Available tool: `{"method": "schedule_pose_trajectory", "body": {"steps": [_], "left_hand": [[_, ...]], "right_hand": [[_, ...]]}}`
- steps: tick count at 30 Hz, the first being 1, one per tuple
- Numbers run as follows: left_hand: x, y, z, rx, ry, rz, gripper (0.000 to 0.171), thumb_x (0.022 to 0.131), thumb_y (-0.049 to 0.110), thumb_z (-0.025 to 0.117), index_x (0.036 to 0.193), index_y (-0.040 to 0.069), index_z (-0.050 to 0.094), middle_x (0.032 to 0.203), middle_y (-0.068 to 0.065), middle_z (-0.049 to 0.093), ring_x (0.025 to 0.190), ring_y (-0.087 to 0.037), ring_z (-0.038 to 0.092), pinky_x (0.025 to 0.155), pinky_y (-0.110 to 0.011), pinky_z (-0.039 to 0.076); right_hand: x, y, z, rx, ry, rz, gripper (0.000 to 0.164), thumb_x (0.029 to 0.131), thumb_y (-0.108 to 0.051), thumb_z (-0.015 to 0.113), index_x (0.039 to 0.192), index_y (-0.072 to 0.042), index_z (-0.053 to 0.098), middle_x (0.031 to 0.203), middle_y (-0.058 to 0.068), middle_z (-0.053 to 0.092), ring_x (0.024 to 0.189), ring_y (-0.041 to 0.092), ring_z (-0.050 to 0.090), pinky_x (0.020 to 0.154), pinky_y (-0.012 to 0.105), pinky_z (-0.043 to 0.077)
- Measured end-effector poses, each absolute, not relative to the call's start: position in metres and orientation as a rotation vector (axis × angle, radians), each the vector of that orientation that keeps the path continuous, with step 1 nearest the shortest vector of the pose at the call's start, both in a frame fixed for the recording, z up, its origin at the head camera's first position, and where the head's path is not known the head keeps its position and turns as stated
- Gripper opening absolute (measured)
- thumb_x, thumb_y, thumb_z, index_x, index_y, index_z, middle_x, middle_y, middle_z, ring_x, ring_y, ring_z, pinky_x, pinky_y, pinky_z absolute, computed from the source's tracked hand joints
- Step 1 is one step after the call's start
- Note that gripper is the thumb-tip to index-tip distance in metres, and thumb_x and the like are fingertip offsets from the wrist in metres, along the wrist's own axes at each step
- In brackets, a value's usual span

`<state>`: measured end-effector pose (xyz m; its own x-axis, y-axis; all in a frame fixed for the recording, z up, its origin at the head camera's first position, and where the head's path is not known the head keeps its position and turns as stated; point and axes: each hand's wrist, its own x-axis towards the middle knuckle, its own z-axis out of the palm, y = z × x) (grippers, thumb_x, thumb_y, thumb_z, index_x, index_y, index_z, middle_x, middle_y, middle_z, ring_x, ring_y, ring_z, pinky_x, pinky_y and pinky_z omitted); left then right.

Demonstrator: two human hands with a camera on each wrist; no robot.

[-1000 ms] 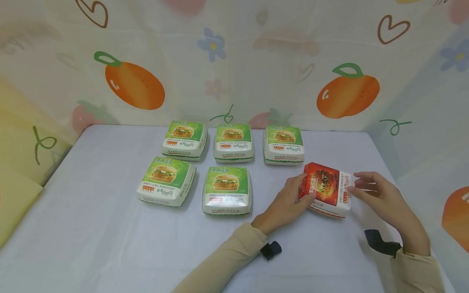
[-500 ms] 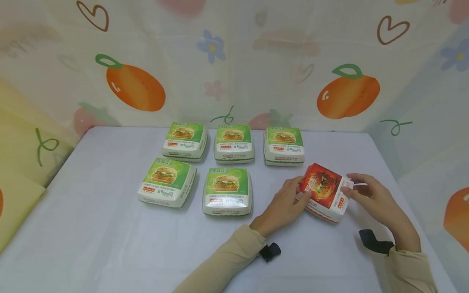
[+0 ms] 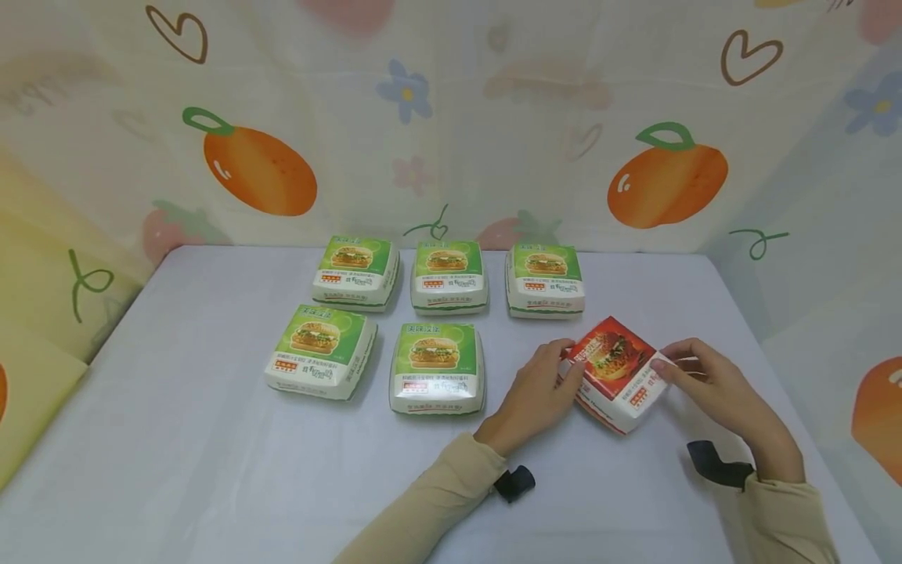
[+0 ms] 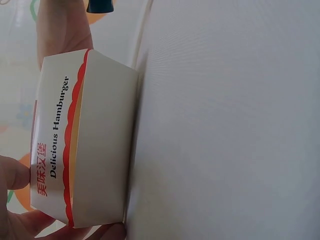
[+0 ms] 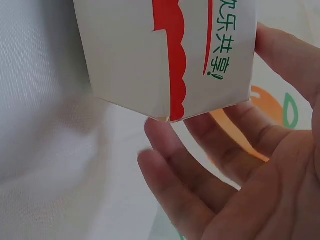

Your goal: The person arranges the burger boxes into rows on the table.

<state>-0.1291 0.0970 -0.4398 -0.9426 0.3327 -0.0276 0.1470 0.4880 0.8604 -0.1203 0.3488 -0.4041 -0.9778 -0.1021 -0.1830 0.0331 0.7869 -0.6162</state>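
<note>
A red and white hamburger box (image 3: pixel 615 374) sits on the right side of the table, turned at an angle, one corner toward the person. My left hand (image 3: pixel 532 399) grips its left corner, thumb on the near side and fingers round the far side. At the opposite corner my right hand (image 3: pixel 719 392) holds it between thumb and fingers. In the left wrist view the carton (image 4: pixel 102 145) shows its "Delicious Hamburger" side, with the base close against the white cloth. The right wrist view has the thumb (image 5: pixel 287 57) against the lid and some fingertips at the box's edge.
Several green and white hamburger boxes stand left of the hands: three in a back row, including the rightmost one (image 3: pixel 546 280), and two in front, the nearer being this box (image 3: pixel 437 368). A fruit-patterned curtain (image 3: pixel 458 117) rises behind the white table (image 3: pixel 211 470).
The red hamburger box has turned clockwise between my hands, its right end swinging toward the person. My right hand has moved left with it; my left hand has shifted slightly left. The green boxes stay put.
</note>
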Motion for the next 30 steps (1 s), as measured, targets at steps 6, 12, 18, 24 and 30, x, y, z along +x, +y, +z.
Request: {"method": "schedule_pose_trajectory", "body": {"steps": [6, 12, 18, 24, 30], "left_hand": [[-0.130, 0.096, -0.437, 0.371, 2.556, 1.431, 0.047, 0.103, 0.040, 0.047, 0.142, 0.015, 0.049, 0.128, -0.002, 0.059, 0.101, -0.008, 0.055, 0.091, -0.029, 0.050], [-0.128, 0.096, -0.438, 0.325, 2.563, 1.439, 0.047, 0.103, 0.039, 0.048, 0.142, 0.014, 0.049, 0.125, -0.002, 0.059, 0.097, -0.010, 0.055, 0.087, -0.029, 0.050], [-0.124, 0.093, -0.438, 0.279, 2.539, 1.443, 0.052, 0.102, 0.042, 0.047, 0.146, 0.015, 0.044, 0.139, -0.003, 0.054, 0.120, -0.013, 0.054, 0.106, -0.040, 0.047], [-0.120, 0.087, -0.437, 0.282, 2.575, 1.446, 0.052, 0.102, 0.042, 0.046, 0.146, 0.014, 0.044, 0.136, -0.004, 0.055, 0.118, -0.014, 0.056, 0.102, -0.039, 0.049], [-0.120, 0.083, -0.436, 0.247, 2.584, 1.450, 0.053, 0.101, 0.045, 0.046, 0.145, 0.014, 0.044, 0.135, -0.004, 0.056, 0.114, -0.014, 0.056, 0.100, -0.039, 0.049]], "right_hand": [[-0.121, 0.346, -0.403, -0.077, 2.728, -0.970, 0.058, 0.102, -0.040, 0.052, 0.141, 0.002, 0.043, 0.139, 0.032, 0.046, 0.121, 0.054, 0.051, 0.093, 0.067, 0.049], [-0.119, 0.343, -0.401, -0.082, 2.692, -0.991, 0.061, 0.101, -0.043, 0.053, 0.142, 0.000, 0.042, 0.140, 0.030, 0.047, 0.120, 0.052, 0.052, 0.092, 0.065, 0.050], [-0.118, 0.339, -0.400, -0.105, 2.666, -0.981, 0.062, 0.101, -0.043, 0.051, 0.145, -0.001, 0.039, 0.142, 0.030, 0.045, 0.120, 0.051, 0.052, 0.089, 0.063, 0.052], [-0.117, 0.331, -0.403, -0.112, 2.659, -0.954, 0.063, 0.101, -0.043, 0.052, 0.145, 0.000, 0.039, 0.141, 0.031, 0.045, 0.118, 0.048, 0.053, 0.087, 0.058, 0.055], [-0.118, 0.323, -0.404, -0.112, 2.651, -0.952, 0.063, 0.101, -0.043, 0.052, 0.145, 0.000, 0.038, 0.141, 0.030, 0.045, 0.116, 0.044, 0.055, 0.086, 0.056, 0.056]]}}
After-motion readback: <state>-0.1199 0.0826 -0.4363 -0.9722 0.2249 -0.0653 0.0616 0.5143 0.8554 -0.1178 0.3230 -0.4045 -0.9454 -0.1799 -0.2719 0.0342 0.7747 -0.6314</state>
